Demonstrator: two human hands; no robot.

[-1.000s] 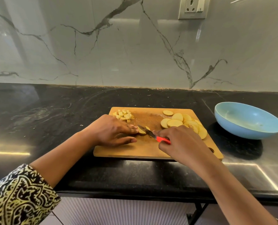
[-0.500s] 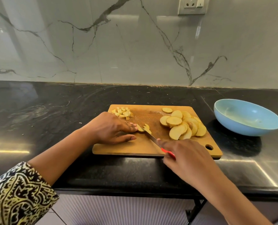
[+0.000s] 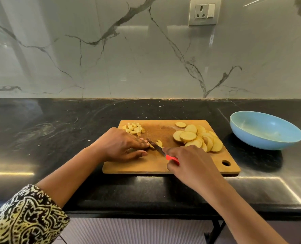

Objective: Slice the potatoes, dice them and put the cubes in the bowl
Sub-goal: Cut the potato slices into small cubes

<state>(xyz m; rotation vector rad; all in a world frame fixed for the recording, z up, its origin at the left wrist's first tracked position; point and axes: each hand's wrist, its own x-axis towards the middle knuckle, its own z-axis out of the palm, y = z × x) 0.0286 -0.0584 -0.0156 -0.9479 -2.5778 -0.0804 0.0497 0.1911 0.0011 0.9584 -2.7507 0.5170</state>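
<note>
A wooden cutting board lies on the black counter. On its right side sits a heap of round potato slices. Small potato cubes lie at its far left corner. My right hand grips a red-handled knife, whose blade crosses a partly cut potato slice mid-board. My left hand rests flat on the board with its fingertips against that slice. The light blue bowl stands to the right of the board and looks empty.
The black stone counter stretches left and behind the board. A marble-patterned wall rises at the back, with a power socket high on the right. The counter's front edge runs just below my forearms.
My right hand drew the knife back toward me, then pushed it forward again into the slice. The cut piece has split further. My left hand stayed in place.
</note>
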